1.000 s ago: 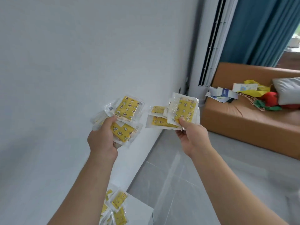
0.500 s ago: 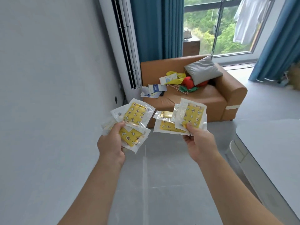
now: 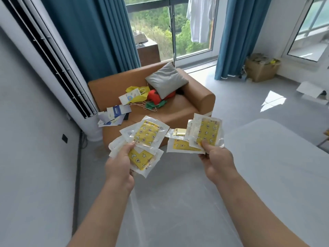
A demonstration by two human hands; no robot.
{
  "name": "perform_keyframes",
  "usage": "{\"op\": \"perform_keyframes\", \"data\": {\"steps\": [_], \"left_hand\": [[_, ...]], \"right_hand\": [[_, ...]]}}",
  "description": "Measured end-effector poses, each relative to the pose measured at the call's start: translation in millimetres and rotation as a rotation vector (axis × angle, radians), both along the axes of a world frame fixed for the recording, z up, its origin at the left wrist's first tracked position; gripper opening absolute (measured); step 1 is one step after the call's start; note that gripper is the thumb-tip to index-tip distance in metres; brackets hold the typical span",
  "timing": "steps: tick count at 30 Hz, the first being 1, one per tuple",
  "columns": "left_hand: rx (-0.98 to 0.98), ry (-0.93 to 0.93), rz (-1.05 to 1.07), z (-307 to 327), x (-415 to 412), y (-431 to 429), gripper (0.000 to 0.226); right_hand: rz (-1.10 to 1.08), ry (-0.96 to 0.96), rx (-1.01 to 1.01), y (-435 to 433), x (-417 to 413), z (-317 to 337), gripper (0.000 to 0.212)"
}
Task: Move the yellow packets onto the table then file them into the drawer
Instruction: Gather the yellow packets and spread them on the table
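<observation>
Above the grey floor, both hands, left hand (image 3: pixel 119 167) and right hand (image 3: pixel 216 162), clamp fanned clear-wrapped yellow packets (image 3: pixel 146 135); carrying step; next, the white table (image 3: pixel 277 157).

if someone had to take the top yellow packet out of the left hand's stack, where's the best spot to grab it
Pinch the clear sealed border at the far, upper edge of the top yellow packet, coming from the side away from the left hand. That edge fans out free above the stack, while the thumb pins the near edge. The flat, thin pouch suits a thumb-and-finger pinch.
</observation>
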State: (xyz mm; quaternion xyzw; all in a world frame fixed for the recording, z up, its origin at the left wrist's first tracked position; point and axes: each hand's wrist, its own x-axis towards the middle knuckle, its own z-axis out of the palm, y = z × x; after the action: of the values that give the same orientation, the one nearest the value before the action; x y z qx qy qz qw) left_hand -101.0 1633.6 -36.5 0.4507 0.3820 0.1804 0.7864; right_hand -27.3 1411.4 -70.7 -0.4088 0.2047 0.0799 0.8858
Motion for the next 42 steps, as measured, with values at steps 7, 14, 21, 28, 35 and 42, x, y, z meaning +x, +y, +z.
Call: {"op": "perform_keyframes", "data": {"steps": [7, 14, 21, 28, 35, 42], "left_hand": [[-0.037, 0.070, -0.200, -29.4, 165.7, -5.4, 0.031], [-0.037, 0.107, -0.484, -44.1, 351.6, -13.6, 0.036], [-0.043, 0.131, -0.741, -54.8, 488.2, -71.0, 0.037], [0.061, 0.192, -0.972, -86.7, 616.4, -198.5, 0.037], [0.165, 0.275, -1.106, -110.4, 682.9, -267.7, 0.035], [0.240, 0.410, -1.235, -135.8, 766.5, -381.1, 0.034]], "right_hand": [[-0.193, 0.043, -0.013, -18.2, 115.8, -22.3, 0.030], [-0.474, 0.106, -0.028, -32.6, 236.0, -27.5, 0.026], [-0.725, 0.173, -0.060, -76.3, 305.4, -44.3, 0.017], [-0.942, 0.226, -0.016, -176.9, 393.6, -95.8, 0.017], [-1.047, 0.301, 0.010, -249.1, 447.2, -132.0, 0.017], [-1.142, 0.434, 0.009, -335.1, 499.0, -153.8, 0.012]]}}
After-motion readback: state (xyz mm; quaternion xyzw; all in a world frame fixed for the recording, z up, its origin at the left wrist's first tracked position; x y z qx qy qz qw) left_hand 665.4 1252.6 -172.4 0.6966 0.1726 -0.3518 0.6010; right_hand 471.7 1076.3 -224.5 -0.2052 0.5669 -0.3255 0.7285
